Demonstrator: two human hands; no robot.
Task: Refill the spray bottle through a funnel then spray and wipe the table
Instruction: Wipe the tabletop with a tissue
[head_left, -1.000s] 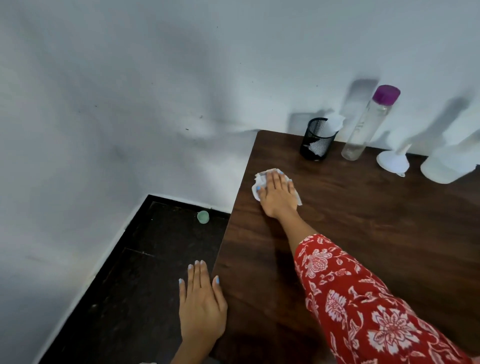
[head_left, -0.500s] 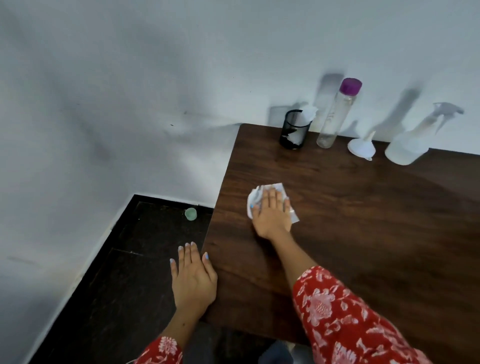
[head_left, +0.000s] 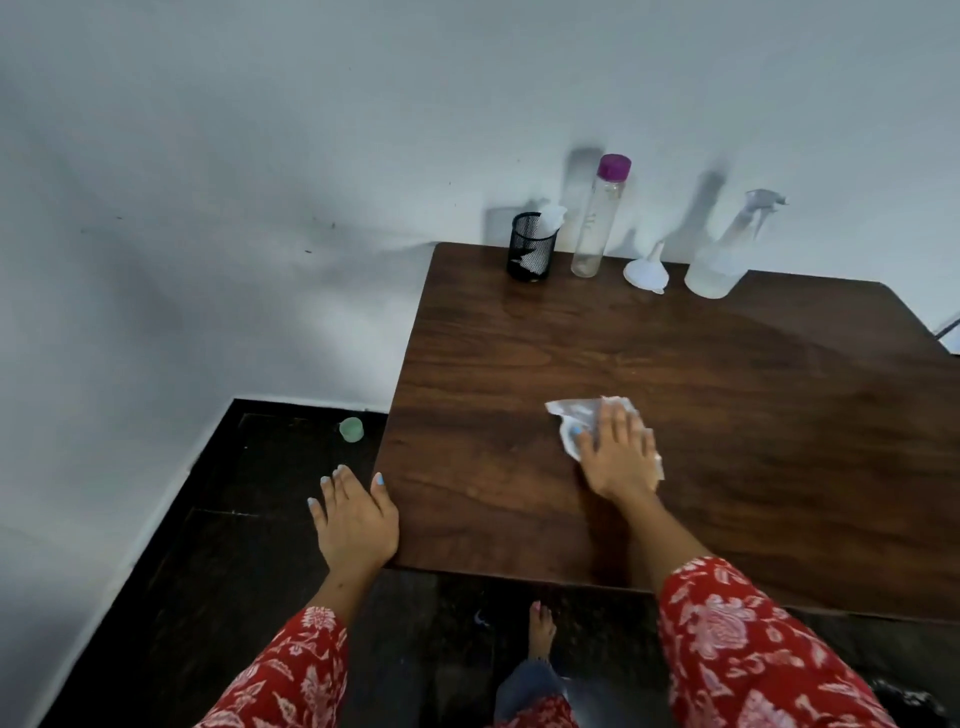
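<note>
Brown table (head_left: 727, 389) fills my view, by a white wall. My left hand (head_left: 356, 522) rests open and flat at its near left corner. My right hand (head_left: 618, 457), flat on the white tissue (head_left: 574, 410), has slid it from the left edge toward the middle, so wiping goes on. At the back, funnel (head_left: 645, 270) and spray bottle (head_left: 724, 254) stand untouched.

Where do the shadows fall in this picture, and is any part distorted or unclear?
Head view: the purple-capped bottle and spray bottle throw soft shadows up and to the left on the wall; the wide lens bends the table edges; the spray bottle's trigger is faint against the wall.
</note>
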